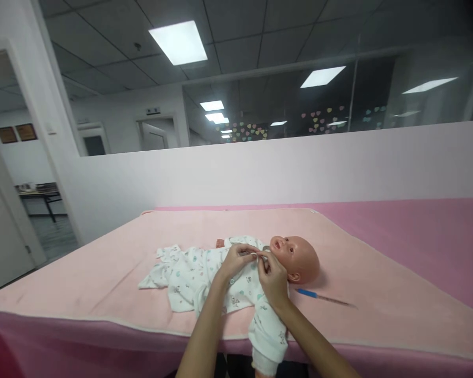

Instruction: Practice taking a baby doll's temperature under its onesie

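A baby doll (297, 257) lies on its back with its head to the right. It wears a white printed outfit (189, 273) with small green and grey figures. My left hand (239, 258) rests on the doll's chest, its fingers closed at the front of the outfit near the neck. Right beside it, my right hand (273, 277) pinches the outfit just below the doll's chin. The fingertips of both hands meet there, and the exact bit of cloth between them is too small to make out. One sleeve (268, 333) hangs over the near table edge.
A peach blanket (114, 273) covers the table, over a pink cloth (429, 247). Near the doll's head lies a thin stick with a blue end (307, 293). A white half wall (299, 168) with glass above stands behind the table.
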### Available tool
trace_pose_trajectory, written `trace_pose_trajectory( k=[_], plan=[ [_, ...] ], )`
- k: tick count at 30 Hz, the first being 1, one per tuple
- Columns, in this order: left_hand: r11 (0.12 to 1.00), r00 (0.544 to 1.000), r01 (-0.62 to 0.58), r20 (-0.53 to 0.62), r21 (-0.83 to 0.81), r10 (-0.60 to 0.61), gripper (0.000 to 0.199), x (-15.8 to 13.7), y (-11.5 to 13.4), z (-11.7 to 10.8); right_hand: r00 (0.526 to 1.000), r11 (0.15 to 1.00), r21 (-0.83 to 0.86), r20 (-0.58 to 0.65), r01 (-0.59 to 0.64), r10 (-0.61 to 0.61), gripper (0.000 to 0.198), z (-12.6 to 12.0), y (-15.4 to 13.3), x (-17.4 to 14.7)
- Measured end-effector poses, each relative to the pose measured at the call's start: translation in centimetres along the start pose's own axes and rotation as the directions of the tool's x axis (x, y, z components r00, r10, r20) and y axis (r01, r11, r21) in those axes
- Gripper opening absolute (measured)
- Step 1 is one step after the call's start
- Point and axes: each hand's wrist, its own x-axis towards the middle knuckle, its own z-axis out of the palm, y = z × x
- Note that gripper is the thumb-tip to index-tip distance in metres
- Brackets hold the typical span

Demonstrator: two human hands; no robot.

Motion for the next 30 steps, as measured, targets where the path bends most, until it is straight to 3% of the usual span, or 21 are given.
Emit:
trace_pose_trajectory(
  k=[14,22,30],
  plan=[
    [0.995,0.993,0.058,-0.096,-0.086,-0.066,0.027,-1.2,-0.1,0.6,0.991,0.986,-0.137,-0.071,0.100,-0.111,0.029,0.0,0.5,-0.7],
    [0.996,0.990,0.086,-0.106,-0.034,-0.089,0.030,-1.4,0.0,0.5,0.977,0.964,-0.202,-0.086,0.175,-0.195,0.034,0.3,1.1,-0.8],
    [0.997,0.990,0.069,-0.119,-0.042,-0.074,0.030,-1.4,-0.5,0.6,0.978,0.959,-0.228,-0.083,0.166,-0.189,0.033,0.4,1.3,-0.9]
  ],
)
